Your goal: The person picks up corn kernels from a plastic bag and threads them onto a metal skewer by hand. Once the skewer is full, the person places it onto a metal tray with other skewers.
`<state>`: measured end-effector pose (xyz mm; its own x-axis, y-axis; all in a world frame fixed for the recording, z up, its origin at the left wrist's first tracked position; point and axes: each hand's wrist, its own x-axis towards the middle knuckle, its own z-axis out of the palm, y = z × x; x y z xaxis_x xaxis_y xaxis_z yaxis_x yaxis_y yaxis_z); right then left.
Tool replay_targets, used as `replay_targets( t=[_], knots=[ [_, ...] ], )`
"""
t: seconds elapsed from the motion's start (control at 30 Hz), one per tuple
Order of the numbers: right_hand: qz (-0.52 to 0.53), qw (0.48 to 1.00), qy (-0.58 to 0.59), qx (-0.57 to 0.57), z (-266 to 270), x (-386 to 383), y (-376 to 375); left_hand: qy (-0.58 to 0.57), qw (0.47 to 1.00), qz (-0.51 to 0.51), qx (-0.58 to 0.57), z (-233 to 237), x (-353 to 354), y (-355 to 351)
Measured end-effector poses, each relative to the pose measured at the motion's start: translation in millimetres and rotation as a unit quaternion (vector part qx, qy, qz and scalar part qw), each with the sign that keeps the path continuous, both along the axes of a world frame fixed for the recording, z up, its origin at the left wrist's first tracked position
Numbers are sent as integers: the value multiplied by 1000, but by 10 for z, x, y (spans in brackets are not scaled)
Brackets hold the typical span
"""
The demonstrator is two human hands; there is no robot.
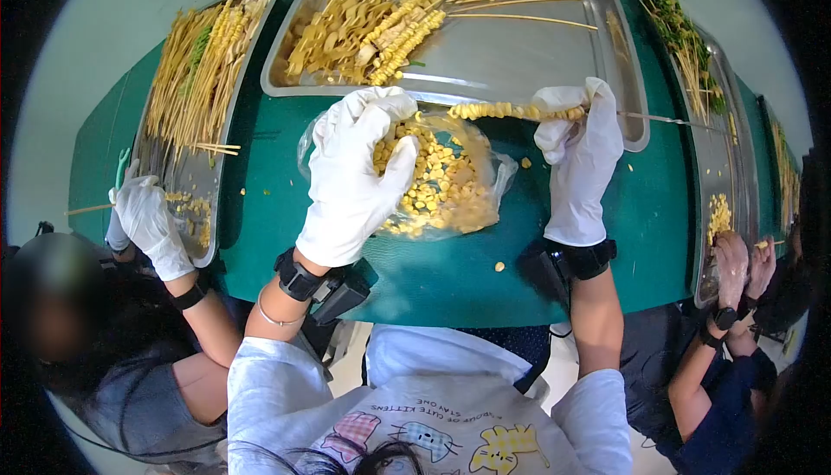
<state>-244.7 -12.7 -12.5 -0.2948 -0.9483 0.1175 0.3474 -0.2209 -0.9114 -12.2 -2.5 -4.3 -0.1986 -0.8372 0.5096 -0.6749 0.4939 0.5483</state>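
Note:
My right hand point(582, 150), in a white glove, is closed around a skewer strung with yellow pieces point(493, 111), which lies level with its bare end sticking out to the right. My left hand point(359, 172), also gloved, is over the left side of a clear plastic bag point(505, 182) of small yellow pieces point(441, 176). Its fingers are bent near the left end of the skewer; whether a piece is between the fingertips is hidden.
Ahead, a metal tray point(537, 55) holds many loaded skewers. Another tray point(227, 120) of skewers stands left, beside a co-worker's gloved hand point(154, 219). More trays point(744, 155) and a co-worker's hands point(731, 258) are on the right. Loose yellow bits dot the green table point(433, 280).

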Motion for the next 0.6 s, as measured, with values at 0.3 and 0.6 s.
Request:
replay_targets(
  t=[0.3,0.6],
  knots=[
    [-67,997,25,25,42,74,-27,-51,999,4,-9,-48,53,-62],
    [-59,995,63,48,104,87,-4,-5,999,-9,-50,8,6,-55]
  ],
)
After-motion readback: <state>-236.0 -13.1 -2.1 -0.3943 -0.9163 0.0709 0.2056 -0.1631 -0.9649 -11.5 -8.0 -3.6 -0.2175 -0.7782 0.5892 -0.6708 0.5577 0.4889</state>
